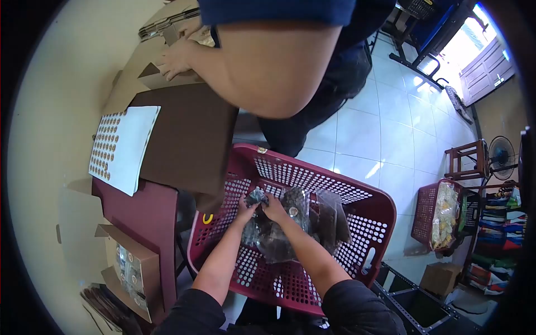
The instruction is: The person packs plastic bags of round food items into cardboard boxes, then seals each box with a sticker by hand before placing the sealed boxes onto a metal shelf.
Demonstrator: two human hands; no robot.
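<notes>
Both my hands reach into a dark red perforated basket. My left hand and my right hand are closed on either side of a small clear plastic packet with dark contents. Under and beside them lie several more clear packets with dark contents, one with a round sticker. To the right, flatter packets lean together inside the basket.
A co-worker's arm and hands are at cardboard boxes, upper left. Sticker sheets lie on a brown-covered table. An open carton of packets is lower left. Another filled basket, a stool and a fan are right.
</notes>
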